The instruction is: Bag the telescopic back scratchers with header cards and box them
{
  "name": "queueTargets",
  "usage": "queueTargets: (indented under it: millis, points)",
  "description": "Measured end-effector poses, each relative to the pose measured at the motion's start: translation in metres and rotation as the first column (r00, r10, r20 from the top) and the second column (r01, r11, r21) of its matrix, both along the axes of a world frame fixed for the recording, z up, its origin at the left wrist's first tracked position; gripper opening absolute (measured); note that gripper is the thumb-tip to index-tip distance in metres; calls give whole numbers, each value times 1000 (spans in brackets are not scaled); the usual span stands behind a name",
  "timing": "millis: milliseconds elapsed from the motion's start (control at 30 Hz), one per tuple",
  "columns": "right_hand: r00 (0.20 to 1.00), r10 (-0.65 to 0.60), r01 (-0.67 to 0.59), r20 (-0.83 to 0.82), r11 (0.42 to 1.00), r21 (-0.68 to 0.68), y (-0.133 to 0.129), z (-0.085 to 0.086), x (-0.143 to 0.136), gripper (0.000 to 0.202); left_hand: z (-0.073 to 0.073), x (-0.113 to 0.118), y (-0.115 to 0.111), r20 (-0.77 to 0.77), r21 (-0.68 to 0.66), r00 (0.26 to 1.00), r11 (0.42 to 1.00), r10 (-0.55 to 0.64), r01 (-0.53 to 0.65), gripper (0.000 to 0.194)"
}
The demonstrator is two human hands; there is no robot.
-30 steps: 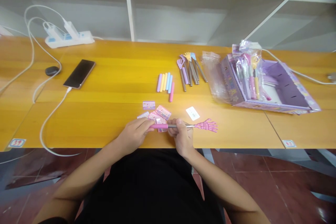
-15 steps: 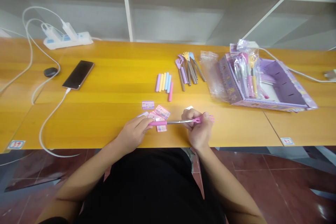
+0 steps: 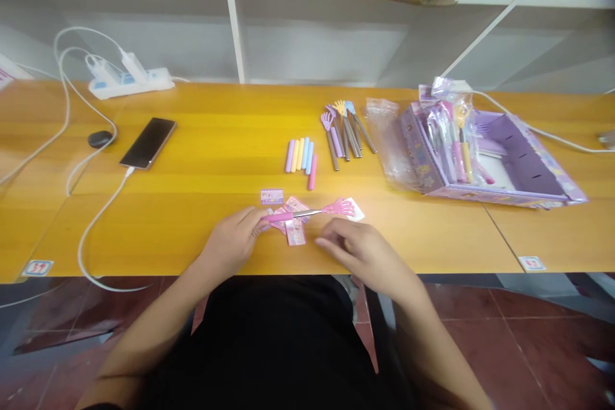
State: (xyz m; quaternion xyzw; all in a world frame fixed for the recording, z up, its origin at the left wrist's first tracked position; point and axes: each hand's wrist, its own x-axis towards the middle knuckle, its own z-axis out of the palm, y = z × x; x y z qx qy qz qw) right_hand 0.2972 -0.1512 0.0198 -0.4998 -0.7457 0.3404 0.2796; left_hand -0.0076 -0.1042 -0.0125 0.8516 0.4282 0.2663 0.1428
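Note:
My left hand point(image 3: 234, 237) grips the pink handle of a pink hand-shaped scratcher point(image 3: 339, 207), whose short metal rod and spread head point right. Just below its head, my right hand point(image 3: 362, 253) is off the scratcher, fingers curved and apart, with nothing in it. Small printed cards point(image 3: 295, 232) lie under the scratcher, and a white card point(image 3: 355, 210) is behind its head. Farther back are several loose pastel tubes point(image 3: 300, 155) and a pile of scratchers with metal rods point(image 3: 346, 131).
A purple box point(image 3: 500, 195) with bagged scratchers stands at the right, beside clear plastic bags point(image 3: 390, 141). At the left are a phone point(image 3: 148, 143) on a cable, a black mouse-like object point(image 3: 100, 139) and a power strip point(image 3: 132, 83). Shelves rise behind.
My right hand has let go of the scratcher's head and opened below it. The metal rod shows shorter, and the head has moved left. My left hand has shifted slightly left, still gripping the handle.

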Motion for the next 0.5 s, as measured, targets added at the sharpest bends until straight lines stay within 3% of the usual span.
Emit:
queueTargets:
  millis: [67, 100, 133, 200, 267, 333, 400, 500]
  points:
    - [989, -139, 117, 56, 950, 290, -4, 8, 14, 16, 5, -7, 2, -12, -150, 999, 988, 31, -33, 41]
    - [974, -217, 165, 66, 877, 451, -4, 10, 18, 7, 8, -9, 2, -11, -211, 999, 976, 43, -45, 41]
    - [957, -276, 172, 92, 794, 583, -3, 9, 21, 10, 9, -12, 2, -10, -259, 999, 965, 51, -51, 41]
    - [925, -317, 69, 211, 684, 726, 0, 3, 21, 33, 12, -14, 2, -7, -312, 999, 949, 40, -40, 41]
    - [912, -257, -72, 318, 664, 744, 4, -5, 18, 38, 15, -14, 0, -16, -313, 1000, 950, 6, -11, 42]
    - [924, -187, -142, 333, 639, 756, 6, -12, 14, 35, 18, -15, -2, -53, -227, 998, 974, -35, 22, 44]
    - [938, -173, -141, 300, 600, 788, 5, -16, 11, 32, 20, -15, -5, -133, -48, 989, 997, -70, 64, 42]
    - [936, -199, -115, 290, 606, 787, 3, -17, 8, 25, 24, -14, -12, -288, 216, 954, 965, -80, 146, 30]
